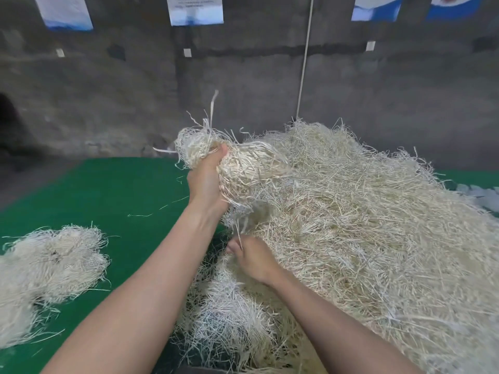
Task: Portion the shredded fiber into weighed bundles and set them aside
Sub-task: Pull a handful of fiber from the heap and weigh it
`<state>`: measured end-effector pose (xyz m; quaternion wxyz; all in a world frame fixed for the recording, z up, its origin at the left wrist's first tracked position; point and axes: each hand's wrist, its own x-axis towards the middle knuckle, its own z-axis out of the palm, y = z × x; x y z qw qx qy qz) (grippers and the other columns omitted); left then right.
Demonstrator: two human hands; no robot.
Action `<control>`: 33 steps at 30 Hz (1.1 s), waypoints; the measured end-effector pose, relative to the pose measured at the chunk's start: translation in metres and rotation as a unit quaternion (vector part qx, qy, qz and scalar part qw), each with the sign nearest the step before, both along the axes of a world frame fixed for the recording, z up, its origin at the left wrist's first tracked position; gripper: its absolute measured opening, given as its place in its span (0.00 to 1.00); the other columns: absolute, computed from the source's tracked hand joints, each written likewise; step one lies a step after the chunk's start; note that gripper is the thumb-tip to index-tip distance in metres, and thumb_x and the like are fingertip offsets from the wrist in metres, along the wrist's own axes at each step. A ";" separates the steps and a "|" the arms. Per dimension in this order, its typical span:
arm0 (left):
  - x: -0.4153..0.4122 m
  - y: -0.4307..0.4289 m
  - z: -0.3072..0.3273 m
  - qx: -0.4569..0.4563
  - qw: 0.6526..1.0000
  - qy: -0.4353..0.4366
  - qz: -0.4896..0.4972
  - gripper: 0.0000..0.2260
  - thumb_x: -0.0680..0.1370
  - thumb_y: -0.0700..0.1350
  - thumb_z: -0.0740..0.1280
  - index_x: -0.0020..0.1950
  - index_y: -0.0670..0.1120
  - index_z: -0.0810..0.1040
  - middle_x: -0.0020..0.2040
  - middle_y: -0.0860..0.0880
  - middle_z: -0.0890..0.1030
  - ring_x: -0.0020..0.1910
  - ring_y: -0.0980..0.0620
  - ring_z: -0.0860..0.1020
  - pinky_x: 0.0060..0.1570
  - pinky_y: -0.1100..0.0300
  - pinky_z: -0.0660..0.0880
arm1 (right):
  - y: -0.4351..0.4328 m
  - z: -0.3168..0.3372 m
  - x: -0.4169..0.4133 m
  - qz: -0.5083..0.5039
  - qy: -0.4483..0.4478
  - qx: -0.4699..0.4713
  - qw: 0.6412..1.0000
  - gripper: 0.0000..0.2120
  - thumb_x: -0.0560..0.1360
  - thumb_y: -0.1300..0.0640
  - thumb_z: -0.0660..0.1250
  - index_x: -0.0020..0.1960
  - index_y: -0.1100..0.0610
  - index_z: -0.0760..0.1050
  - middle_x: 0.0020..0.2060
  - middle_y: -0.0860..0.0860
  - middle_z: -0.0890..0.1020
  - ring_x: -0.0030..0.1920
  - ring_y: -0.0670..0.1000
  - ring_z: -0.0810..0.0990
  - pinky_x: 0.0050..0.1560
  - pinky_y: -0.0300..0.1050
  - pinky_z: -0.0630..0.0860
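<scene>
Left hand (208, 177) raised above green surface (108, 195), fingers and thumb clenched round fiber clump (243, 163), loose strands sticking out above and below. Right hand (253, 259) lower, at near edge of shredded-fiber pile (364, 238), fingertips pinching few thin strands hanging from clump. Pile covers right half of surface. Separate fiber heap (51, 268) lies well apart at left edge. Behind: grey wall (108, 98), posters (194, 9), white cord (305, 58).

big fiber heap (364, 225) right on mat (108, 190), smaller bundles (51, 268) left, wall (108, 90) behind
</scene>
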<state>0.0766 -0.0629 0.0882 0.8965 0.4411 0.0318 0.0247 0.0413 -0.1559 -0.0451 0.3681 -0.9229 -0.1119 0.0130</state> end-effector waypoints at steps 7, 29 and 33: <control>0.002 0.024 -0.007 -0.042 0.999 0.019 -0.014 0.20 0.73 0.46 0.71 0.64 0.45 0.75 0.60 0.42 0.79 0.55 0.42 0.80 0.53 0.44 0.77 | -0.042 -0.005 -0.015 -0.039 0.019 0.050 0.998 0.21 0.74 0.58 0.68 0.66 0.54 0.69 0.51 0.46 0.76 0.50 0.45 0.76 0.53 0.36 0.77; -0.129 0.009 -0.094 0.241 0.970 -0.036 -0.021 0.43 0.58 0.75 0.68 0.69 0.74 0.53 0.76 0.60 0.53 0.72 0.55 0.59 0.67 0.40 0.61 | 0.020 0.055 -0.057 -0.320 -0.091 0.423 0.843 0.28 0.80 0.54 0.60 0.75 0.54 0.51 0.65 0.49 0.69 0.60 0.32 0.68 0.57 0.29 0.64; -0.126 0.028 -0.087 0.249 0.968 0.013 -0.023 0.32 0.69 0.67 0.62 0.69 0.53 0.67 0.71 0.49 0.67 0.63 0.58 0.68 0.65 0.54 0.61 | 0.039 0.045 -0.081 -0.252 0.062 0.410 0.874 0.39 0.76 0.50 0.66 0.77 0.51 0.45 0.75 0.52 0.56 0.72 0.52 0.60 0.66 0.51 0.64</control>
